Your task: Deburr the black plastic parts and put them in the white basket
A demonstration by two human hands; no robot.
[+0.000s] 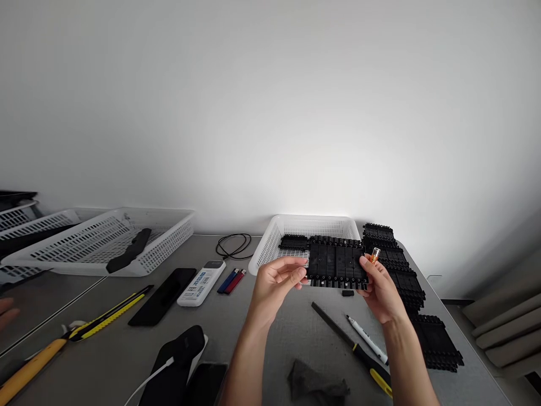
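Note:
A flat black plastic panel [336, 262] with ribbed, toothed edges is held up in front of the white basket. My right hand [380, 287] grips its right end, thumb on the front face. A small shiny cylinder [375, 255], orange and silver, sticks up from the same hand; its kind is unclear. My left hand [281, 282] is closed in a pinch at the panel's left edge. Whatever its fingertips hold is too small or hidden to make out. Another similar black panel [293, 242] lies in the white basket [310, 221] behind.
Stacked black panels [435, 341] line the table's right side. Below my hands lie a file [333, 327], a marker [367, 338] and a dark cloth [315, 383]. Leftward are lighters [231, 281], a white power bank [202, 283], phones, a yellow cutter [105, 318] and baskets. Another person's fingers [7, 313] show far left.

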